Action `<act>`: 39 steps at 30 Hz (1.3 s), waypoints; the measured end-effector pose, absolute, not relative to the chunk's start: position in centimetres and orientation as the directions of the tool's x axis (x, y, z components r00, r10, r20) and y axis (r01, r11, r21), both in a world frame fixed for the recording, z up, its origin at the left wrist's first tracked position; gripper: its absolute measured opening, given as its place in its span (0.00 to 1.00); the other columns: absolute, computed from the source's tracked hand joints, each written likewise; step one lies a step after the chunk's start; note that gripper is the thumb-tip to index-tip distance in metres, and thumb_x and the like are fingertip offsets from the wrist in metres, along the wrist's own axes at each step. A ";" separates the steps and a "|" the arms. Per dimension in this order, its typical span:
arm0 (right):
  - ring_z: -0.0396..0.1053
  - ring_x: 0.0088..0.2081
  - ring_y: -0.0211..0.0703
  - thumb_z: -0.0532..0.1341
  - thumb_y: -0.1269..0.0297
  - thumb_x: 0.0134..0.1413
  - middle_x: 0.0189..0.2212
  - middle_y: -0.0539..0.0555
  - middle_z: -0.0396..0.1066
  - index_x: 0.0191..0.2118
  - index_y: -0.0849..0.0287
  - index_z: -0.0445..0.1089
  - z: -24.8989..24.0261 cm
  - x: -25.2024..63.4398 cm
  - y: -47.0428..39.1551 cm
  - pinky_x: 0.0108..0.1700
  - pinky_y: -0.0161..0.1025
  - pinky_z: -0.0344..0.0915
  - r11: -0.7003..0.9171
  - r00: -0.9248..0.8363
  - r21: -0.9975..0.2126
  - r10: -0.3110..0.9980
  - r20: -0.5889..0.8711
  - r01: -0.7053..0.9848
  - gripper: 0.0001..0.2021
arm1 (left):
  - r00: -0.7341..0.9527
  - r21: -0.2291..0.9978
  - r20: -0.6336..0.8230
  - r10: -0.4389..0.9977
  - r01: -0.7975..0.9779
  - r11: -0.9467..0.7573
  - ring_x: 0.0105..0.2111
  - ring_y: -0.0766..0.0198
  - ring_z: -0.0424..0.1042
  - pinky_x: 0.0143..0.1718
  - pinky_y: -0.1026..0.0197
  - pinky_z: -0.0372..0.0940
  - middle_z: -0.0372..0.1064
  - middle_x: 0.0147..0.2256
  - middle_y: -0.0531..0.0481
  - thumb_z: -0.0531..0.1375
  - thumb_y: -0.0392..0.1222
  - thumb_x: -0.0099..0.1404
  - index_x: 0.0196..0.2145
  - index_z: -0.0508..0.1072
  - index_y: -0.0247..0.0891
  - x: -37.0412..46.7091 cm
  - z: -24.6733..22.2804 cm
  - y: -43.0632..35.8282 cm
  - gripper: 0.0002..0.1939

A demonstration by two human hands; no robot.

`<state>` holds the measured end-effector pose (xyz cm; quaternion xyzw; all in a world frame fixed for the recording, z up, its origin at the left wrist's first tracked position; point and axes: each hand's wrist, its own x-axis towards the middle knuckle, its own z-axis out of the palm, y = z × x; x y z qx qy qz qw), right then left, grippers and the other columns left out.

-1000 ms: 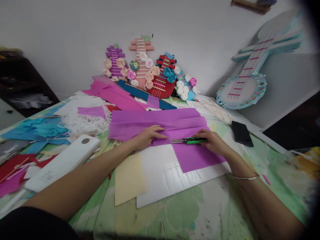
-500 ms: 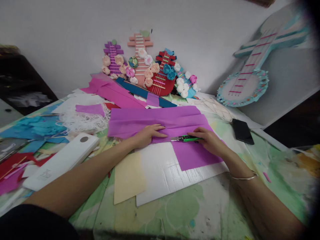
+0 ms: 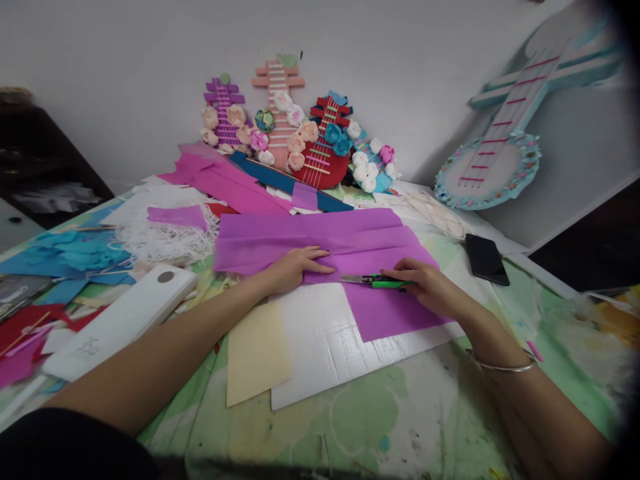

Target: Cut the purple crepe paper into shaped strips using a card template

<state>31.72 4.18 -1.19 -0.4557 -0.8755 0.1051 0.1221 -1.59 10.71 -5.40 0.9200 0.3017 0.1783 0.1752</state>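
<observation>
A sheet of purple crepe paper [image 3: 370, 233] lies across a white board [image 3: 320, 347], with one part folded toward me on the right. My left hand [image 3: 295, 269] lies flat on the paper, its fingers stretched to the right. In my right hand [image 3: 417, 280] is a green utility knife [image 3: 387, 283], its blade pointing left at the paper's near edge, a little short of the left fingertips. A pale yellow sheet [image 3: 255, 353] sticks out from beside the white board on the left.
Flower-trimmed paper lutes [image 3: 320, 160] lean on the back wall, and a larger pale blue one [image 3: 495, 167] stands at right. A phone [image 3: 487, 260] lies on the right. A long white device [image 3: 123, 320], white shredded paper [image 3: 165, 240] and coloured scraps cover the left.
My right hand has moved slightly to the right with the knife, showing more of its handle. The left hand stays in place on the paper.
</observation>
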 end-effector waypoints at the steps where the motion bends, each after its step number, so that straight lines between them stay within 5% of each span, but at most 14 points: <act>1: 0.69 0.42 0.44 0.50 0.84 0.47 0.43 0.56 0.68 0.58 0.50 0.67 -1.1 31.8 4.1 0.45 0.42 0.65 0.556 -0.550 -0.297 0.828 0.110 0.777 0.34 | 0.754 0.429 0.221 0.619 0.494 -0.756 0.63 0.59 0.53 0.61 0.47 0.48 0.56 0.62 0.51 0.48 0.22 0.63 0.53 0.72 0.48 -1.6 -5.4 10.7 0.29; 10: 0.69 0.41 0.43 0.51 0.83 0.43 0.41 0.54 0.70 0.54 0.50 0.71 -0.2 32.7 3.8 0.44 0.39 0.66 0.544 -0.544 -0.313 0.834 0.095 0.779 0.33 | 0.755 0.443 0.201 0.624 0.498 -0.745 0.63 0.60 0.53 0.62 0.48 0.49 0.56 0.62 0.56 0.47 0.18 0.55 0.53 0.71 0.51 -1.7 -5.6 11.1 0.36; 19: 0.69 0.41 0.43 0.51 0.83 0.43 0.42 0.55 0.68 0.56 0.51 0.69 -0.2 32.2 3.9 0.44 0.39 0.65 0.523 -0.531 -0.333 0.844 0.077 0.784 0.34 | 0.754 0.498 0.204 0.624 0.469 -0.729 0.63 0.61 0.54 0.62 0.50 0.49 0.56 0.62 0.52 0.45 0.17 0.49 0.54 0.70 0.44 -1.7 -5.2 10.9 0.40; 39: 0.69 0.41 0.44 0.52 0.81 0.51 0.42 0.56 0.70 0.57 0.50 0.68 -0.7 29.9 4.1 0.43 0.41 0.66 0.557 -0.562 -0.338 0.822 0.094 0.759 0.29 | 0.754 0.525 0.193 0.628 0.461 -0.715 0.63 0.61 0.54 0.62 0.47 0.47 0.56 0.61 0.54 0.47 0.19 0.55 0.52 0.72 0.46 -1.7 -5.5 11.1 0.34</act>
